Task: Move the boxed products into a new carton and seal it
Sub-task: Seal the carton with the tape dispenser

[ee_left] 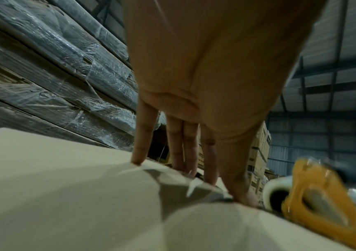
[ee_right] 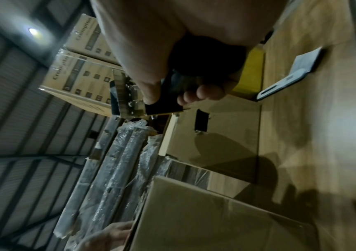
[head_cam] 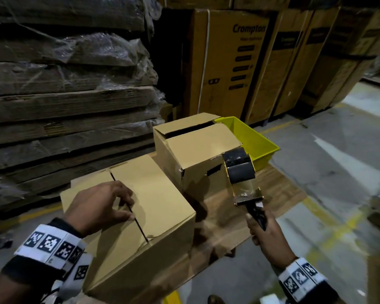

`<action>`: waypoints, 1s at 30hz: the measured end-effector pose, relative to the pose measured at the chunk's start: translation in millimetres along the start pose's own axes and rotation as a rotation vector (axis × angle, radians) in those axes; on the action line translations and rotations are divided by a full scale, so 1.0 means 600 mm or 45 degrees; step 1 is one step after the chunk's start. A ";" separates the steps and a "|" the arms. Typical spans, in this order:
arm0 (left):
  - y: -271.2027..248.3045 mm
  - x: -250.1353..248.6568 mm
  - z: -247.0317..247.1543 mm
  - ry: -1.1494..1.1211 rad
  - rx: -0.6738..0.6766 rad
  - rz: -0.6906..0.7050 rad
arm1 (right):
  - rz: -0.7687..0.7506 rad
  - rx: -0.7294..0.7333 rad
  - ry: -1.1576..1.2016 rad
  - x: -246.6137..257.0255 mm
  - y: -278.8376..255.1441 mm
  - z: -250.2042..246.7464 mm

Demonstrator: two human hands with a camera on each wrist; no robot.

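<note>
Wrapped flat stacks (head_cam: 70,84) fill upper left of head view, tall printed cartons (head_cam: 228,62) upper ctr/right, grey floor (head_cam: 338,167) open at right w/ yellow line marks. Cardboard sheet (head_cam: 279,189) lies lower ctr, carrying both boxes; its right edge runs diagonal to the floor. New carton (head_cam: 160,194) sits ctr-left, flaps folded down, dark seam running diag across top, near corner dented; no tape seen on seam. 2nd carton (head_cam: 198,148) just behind it, ctr frame, flaps part open w/ slot gap at top, hand-hole cut in side. Yellow bin (head_cam: 257,139) touching its right side, rim free toward floor. Left hand (head_cam: 101,205) flat on new carton top, fingers (ee_left: 145,135) straight and spread, tips pressing flaps at seam, thumb across it. Right hand (head_cam: 266,235) lower right, curled tight round black handle of tape dispenser (head_cam: 241,170), which is held up off the sheet, roll end overlapping 2nd carton's right edge in view; contact can't tell. Free room mostly right of the sheet.
</note>
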State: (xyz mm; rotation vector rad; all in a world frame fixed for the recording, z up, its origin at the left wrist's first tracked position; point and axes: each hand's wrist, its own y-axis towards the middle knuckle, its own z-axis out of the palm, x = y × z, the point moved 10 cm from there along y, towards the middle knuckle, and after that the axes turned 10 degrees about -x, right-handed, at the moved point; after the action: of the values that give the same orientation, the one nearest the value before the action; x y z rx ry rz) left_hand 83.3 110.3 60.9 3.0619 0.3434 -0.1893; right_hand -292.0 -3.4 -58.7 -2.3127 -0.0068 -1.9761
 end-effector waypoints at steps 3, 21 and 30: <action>-0.008 0.005 0.002 -0.022 -0.036 0.017 | -0.059 0.125 0.073 0.056 -0.037 0.025; -0.036 0.003 0.002 -0.191 -0.211 0.075 | 0.062 0.957 0.275 0.218 -0.120 0.252; -0.049 -0.001 -0.008 -0.187 -0.351 0.093 | 0.007 1.017 0.123 0.257 -0.099 0.323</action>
State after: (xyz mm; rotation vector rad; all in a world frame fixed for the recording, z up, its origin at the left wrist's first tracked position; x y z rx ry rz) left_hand 76.8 139.1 64.4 2.7642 0.2271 -0.3316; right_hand -80.8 61.3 68.1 -1.6866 -0.6497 -1.6417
